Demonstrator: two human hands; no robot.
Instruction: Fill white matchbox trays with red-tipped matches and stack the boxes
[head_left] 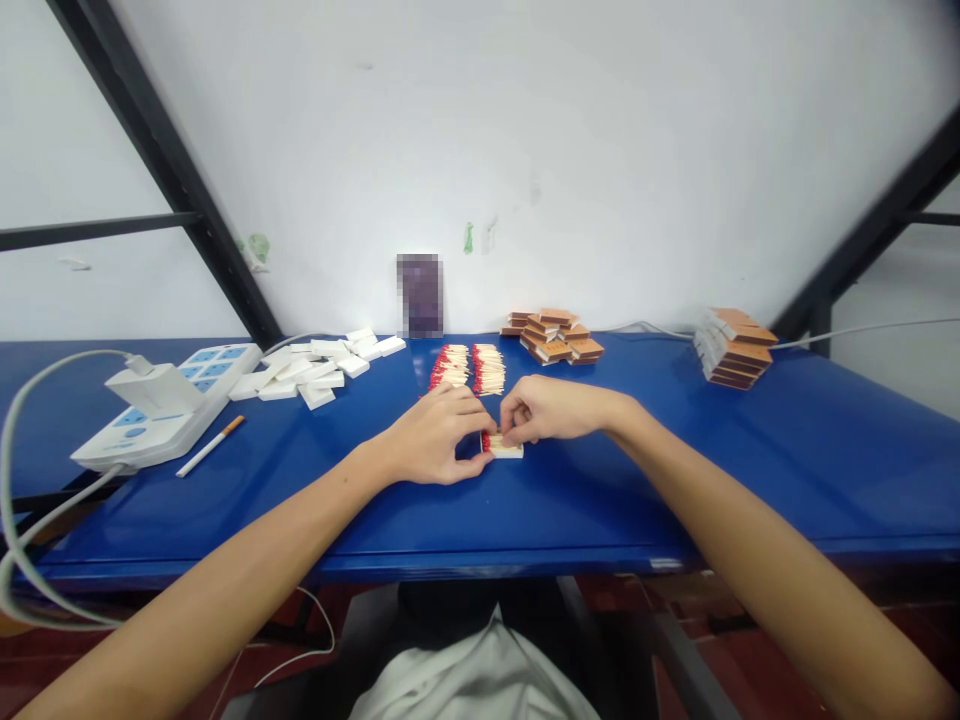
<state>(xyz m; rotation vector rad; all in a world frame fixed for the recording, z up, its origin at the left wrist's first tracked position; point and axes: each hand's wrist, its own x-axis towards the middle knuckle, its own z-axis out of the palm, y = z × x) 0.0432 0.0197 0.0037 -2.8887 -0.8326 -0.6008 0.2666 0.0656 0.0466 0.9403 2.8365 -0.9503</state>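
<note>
Both hands' (pixel 435 440) (pixel 544 410) grip over half-hidden matchbox tray (pixel 504 448).

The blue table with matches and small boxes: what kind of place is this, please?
Probably a small hand-packing workstation for matchboxes: loose matches, white trays and brown sleeves lie on the blue table while both hands fill one tray.

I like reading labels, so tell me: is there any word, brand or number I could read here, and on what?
None can be read.
Power strip: blue panels, any print too small.
Brown boxes: no legible print.
Dark object by the wall: blurred out.
White tray between left hand and right hand: plain.
</note>
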